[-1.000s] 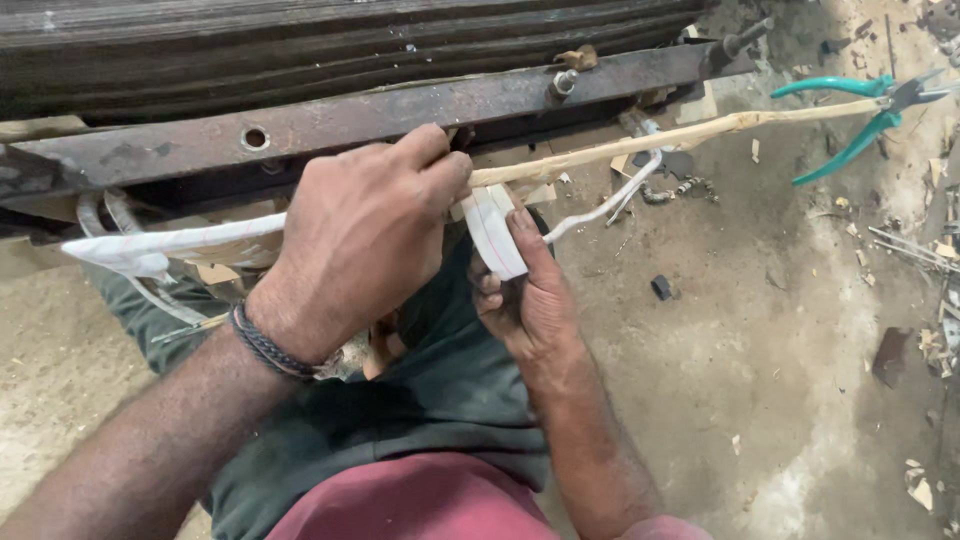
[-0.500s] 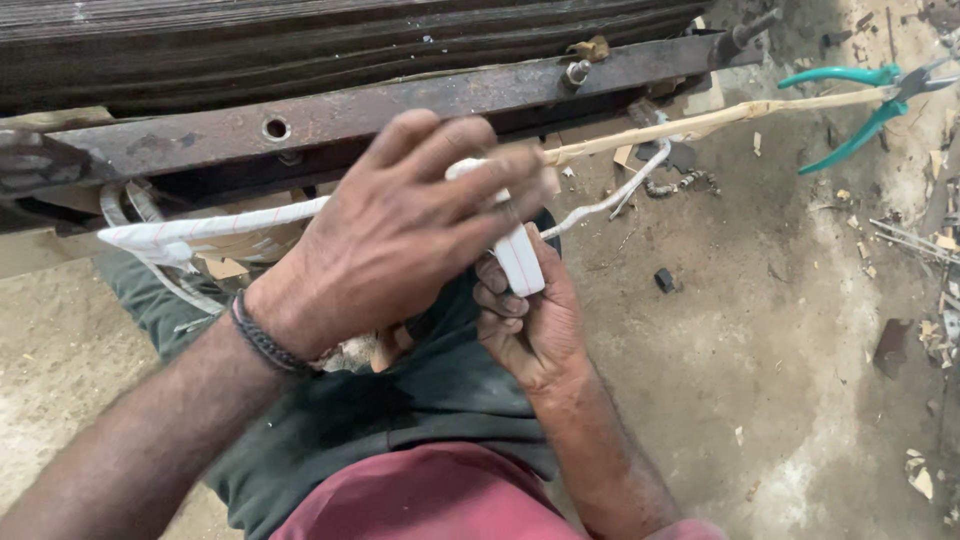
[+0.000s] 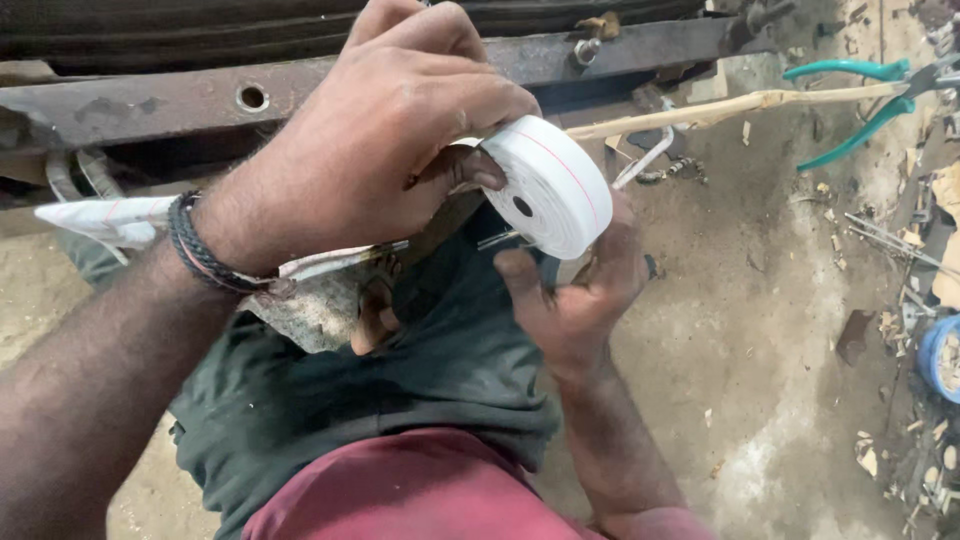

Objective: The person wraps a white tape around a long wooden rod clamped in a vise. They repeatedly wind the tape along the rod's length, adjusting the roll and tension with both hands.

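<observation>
My left hand [image 3: 390,150], with a dark braided band on the wrist, grips a roll of white tape [image 3: 555,190] whose flat side with its small centre hole faces me. A long thin rod runs across in front of me. Its left part [image 3: 110,215] is wrapped in white tape, and its right part [image 3: 720,108] is bare tan. My right hand [image 3: 580,295] sits just under the roll, fingers curled around the rod where the wrapping ends. Teal-handled pliers [image 3: 850,100] lie at the rod's far right end.
A rusty steel bar [image 3: 150,100] with a hole and a bolt [image 3: 585,50] runs across the top. My dark-trousered knee [image 3: 420,370] is below the hands. The dusty ground [image 3: 760,330] holds scraps, wire bits and a blue container [image 3: 942,355] at the right edge.
My left hand has swung the tape roll up and round the rod towards me, so its flat side now faces the camera. The right hand stayed under the rod.
</observation>
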The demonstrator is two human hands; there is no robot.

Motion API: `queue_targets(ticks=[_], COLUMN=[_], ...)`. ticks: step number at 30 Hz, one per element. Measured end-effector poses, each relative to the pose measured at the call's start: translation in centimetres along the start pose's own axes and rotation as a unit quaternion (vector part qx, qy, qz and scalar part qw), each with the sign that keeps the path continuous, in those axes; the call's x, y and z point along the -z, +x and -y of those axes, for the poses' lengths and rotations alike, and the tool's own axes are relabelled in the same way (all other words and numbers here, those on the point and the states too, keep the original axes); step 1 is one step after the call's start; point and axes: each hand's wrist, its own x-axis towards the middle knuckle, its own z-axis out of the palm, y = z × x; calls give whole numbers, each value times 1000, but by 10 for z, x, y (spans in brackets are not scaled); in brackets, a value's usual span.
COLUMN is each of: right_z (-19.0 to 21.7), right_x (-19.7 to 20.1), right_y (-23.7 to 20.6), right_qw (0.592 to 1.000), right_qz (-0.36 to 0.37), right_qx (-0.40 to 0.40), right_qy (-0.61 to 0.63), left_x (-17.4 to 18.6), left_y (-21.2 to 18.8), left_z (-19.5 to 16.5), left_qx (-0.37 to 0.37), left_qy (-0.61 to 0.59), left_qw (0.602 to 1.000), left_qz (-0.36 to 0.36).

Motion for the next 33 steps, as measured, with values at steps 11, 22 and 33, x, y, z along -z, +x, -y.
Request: queue_targets(ticks=[11, 22, 33], right_z=[-1, 33, 36], right_x=[-2, -38, -26], right_y=[107, 161, 127], right_qw=[958, 874, 935], right_qz=[190, 390, 299], right_qx=[162, 214, 183], right_qy=[-144, -198, -44], left_x=[-49, -80, -65], left_y=[-62, -69, -76], left_z=[-77, -8, -23], left_qx=[166, 214, 224], left_qy=[48, -381, -110], left_qw=[937, 835, 929], left_qz=[-304, -335, -272])
